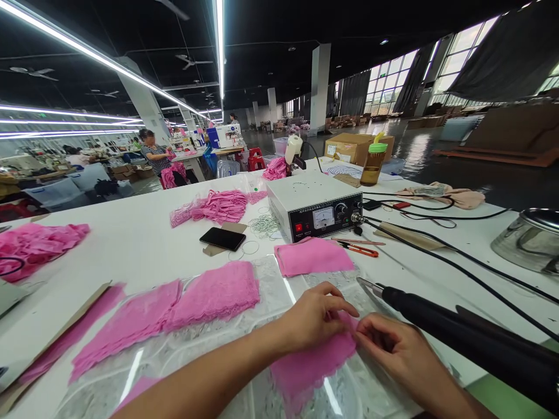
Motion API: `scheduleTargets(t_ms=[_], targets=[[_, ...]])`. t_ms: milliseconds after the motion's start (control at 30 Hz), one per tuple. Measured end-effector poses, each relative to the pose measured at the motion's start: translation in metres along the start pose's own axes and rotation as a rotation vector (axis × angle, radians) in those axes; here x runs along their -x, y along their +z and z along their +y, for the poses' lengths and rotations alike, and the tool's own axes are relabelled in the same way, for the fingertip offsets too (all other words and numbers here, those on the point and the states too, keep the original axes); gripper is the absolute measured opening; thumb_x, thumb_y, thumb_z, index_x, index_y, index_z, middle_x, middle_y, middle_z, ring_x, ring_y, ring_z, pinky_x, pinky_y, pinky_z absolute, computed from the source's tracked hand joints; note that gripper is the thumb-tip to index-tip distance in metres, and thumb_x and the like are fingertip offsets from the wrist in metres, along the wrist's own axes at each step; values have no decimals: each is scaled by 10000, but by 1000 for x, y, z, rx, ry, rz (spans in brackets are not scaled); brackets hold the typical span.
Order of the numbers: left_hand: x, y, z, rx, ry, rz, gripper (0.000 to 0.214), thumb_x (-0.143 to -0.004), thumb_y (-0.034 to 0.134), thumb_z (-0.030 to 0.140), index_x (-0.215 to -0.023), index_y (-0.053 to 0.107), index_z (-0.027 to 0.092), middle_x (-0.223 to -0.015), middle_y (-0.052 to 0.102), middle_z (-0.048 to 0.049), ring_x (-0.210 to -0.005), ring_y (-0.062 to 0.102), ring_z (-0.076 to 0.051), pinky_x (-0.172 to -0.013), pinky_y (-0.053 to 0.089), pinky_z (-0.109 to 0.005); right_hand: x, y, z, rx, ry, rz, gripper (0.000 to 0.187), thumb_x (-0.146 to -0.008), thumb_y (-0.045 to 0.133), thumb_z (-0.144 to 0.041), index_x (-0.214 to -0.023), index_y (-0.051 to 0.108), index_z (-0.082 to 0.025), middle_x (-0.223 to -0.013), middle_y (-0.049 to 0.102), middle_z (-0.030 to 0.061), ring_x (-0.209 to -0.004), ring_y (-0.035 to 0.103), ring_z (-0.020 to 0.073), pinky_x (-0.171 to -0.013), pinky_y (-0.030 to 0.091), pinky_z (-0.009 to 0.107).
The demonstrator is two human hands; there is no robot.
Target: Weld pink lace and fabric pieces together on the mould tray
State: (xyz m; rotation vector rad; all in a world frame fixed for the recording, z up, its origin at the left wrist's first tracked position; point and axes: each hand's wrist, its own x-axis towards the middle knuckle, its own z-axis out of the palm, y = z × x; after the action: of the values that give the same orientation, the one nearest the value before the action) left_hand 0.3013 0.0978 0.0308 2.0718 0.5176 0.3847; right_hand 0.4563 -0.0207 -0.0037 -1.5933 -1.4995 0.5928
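My left hand [317, 317] and my right hand [393, 349] meet over a pink lace piece [312, 364] that lies on a clear plastic sheet [218, 349]. Both hands pinch the lace's upper right corner with fingertips together. A black handheld tool with a metal tip [458, 331] lies just right of my right hand, untouched. More pink lace pieces [213, 297] are spread to the left, and a folded pink piece [312, 256] lies beyond my hands.
A white control box with a meter [314, 206] stands mid-table, black cables [458, 262] running from it. A phone [222, 238], orange snips [360, 250], a bottle [373, 163], lace piles [35, 244] and a metal bowl [530, 238] are around. A person [152, 154] works far left.
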Motion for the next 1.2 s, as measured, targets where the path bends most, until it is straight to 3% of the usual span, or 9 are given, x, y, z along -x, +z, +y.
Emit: scheduleTargets(t_ms=[100, 300, 600, 900, 1100, 1200], targets=[[0, 0, -2, -80, 62, -7, 211, -772, 675, 73, -913, 773, 196, -1060, 606, -50, -689, 582, -84, -766, 510, -246, 1, 0, 0, 0, 6, 5, 295, -861, 558, -408, -633, 564, -222, -573, 515, -22, -517, 501, 152, -473, 426, 237], [0, 1, -7, -171, 170, -26, 191, -851, 652, 117, -985, 774, 178, -970, 677, -72, -905, 647, -173, -875, 494, -258, -2, -1, -6, -1, -7, 6, 278, -844, 555, -390, -620, 577, -227, -556, 534, -14, -502, 521, 166, -465, 429, 252], [1, 2, -8, -204, 232, -36, 247, -893, 586, 115, -1053, 759, 188, -961, 701, -85, -885, 665, -176, -844, 507, -240, -1, -4, 1, -81, 61, -45, 311, -893, 506, -464, -795, 672, -220, -727, 660, 24, -666, 610, 206, -601, 491, 280], [-1, 6, -5, -190, 181, -12, 204, -862, 623, 94, -967, 770, 190, -903, 717, -55, -848, 669, -153, -812, 504, -213, -5, 0, -2, -82, 86, -26, 298, -845, 519, -431, -702, 651, -206, -624, 584, 17, -589, 548, 192, -545, 437, 275], [4, 6, -3, -232, 43, 123, 175, -778, 642, 38, -895, 720, 143, -842, 663, -36, -719, 614, -133, -650, 481, -203, -4, -2, -3, -73, 97, -23, 288, -852, 503, -417, -676, 590, -207, -604, 506, -7, -569, 498, 164, -526, 404, 251], [11, 5, -2, -267, 29, 100, 136, -773, 648, 46, -818, 722, 150, -838, 648, -31, -743, 611, -131, -692, 476, -206, -4, -4, -1, -69, 105, -34, 289, -862, 497, -424, -707, 607, -206, -628, 538, 4, -587, 513, 174, -545, 421, 260]])
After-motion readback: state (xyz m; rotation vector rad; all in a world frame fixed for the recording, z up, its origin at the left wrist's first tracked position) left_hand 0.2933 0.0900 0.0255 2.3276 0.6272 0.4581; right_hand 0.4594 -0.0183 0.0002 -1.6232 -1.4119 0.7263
